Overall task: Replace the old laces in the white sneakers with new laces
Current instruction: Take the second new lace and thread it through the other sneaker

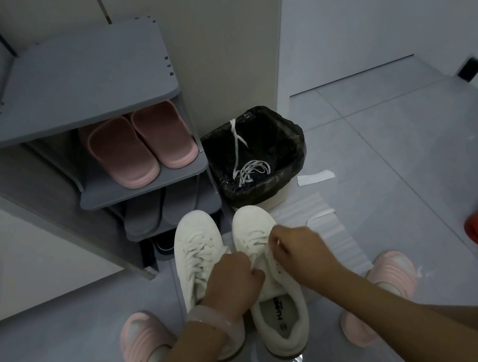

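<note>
lined bin (296, 151) holding old laces (250, 169) beyond, white sneakers (199, 251) side by side, left hand (233, 280) and right hand (297, 247) pinching right shoe's lace (257, 238)

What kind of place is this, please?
Probably a home entryway: a grey shoe rack holding pink slippers, a lined waste bin beside it, and white sneakers on the tiled floor.

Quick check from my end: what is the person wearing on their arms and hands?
Both forearms are bare, with no sleeves in view and no gloves. The left hand has a pale pink, translucent bangle round the wrist. The right hand shows no ring, watch or band.
</note>
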The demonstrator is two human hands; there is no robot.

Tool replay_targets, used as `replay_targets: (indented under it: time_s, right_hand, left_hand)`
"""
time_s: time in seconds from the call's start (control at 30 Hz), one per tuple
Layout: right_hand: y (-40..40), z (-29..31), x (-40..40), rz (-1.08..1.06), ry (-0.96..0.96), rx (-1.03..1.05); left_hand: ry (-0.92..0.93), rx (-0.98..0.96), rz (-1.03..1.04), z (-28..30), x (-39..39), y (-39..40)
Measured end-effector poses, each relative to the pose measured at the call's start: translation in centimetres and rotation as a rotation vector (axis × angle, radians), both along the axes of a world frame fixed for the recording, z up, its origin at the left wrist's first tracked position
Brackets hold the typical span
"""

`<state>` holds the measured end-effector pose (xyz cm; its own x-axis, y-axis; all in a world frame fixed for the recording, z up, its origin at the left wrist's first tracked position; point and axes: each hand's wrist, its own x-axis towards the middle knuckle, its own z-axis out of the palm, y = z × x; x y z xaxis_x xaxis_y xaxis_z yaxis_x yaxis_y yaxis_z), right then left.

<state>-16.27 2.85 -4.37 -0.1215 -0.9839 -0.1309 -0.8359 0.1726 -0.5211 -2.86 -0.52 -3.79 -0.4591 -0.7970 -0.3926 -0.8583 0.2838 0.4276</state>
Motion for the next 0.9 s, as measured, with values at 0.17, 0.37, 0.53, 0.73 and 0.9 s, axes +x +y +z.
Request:
replay_targets:
  time_s: [0.17,0.37,0.53,0.73,0.9]
  right_hand:
    - [-1.3,2.5,-9.7,-0.770,-0.294,-0.420]
    - [-1.0,7.0,-12.9,-1.044,-1.365,-0.527]
    - [-1.0,6.5,-6.8,-0.330,-1.060,0.155]
    - [0.3,1.1,-0.9,0.156,0.079,0.312]
    - [0.0,0.9,-0.2,0.164,0.139,0.209]
  left_hand:
    - [0.074,0.166,0.090,-0.6,0.6,-0.8]
    - [0.124,0.268,0.120,-0.4,0.9,-1.0]
    - [0.200,-0.028,0.198,-0.2,1.0,-1.8]
    - [0.224,-0.052,0.164,-1.6,0.8,-2.0]
    - [0.524,0.372,0.430,-0.2,0.8,-3.5]
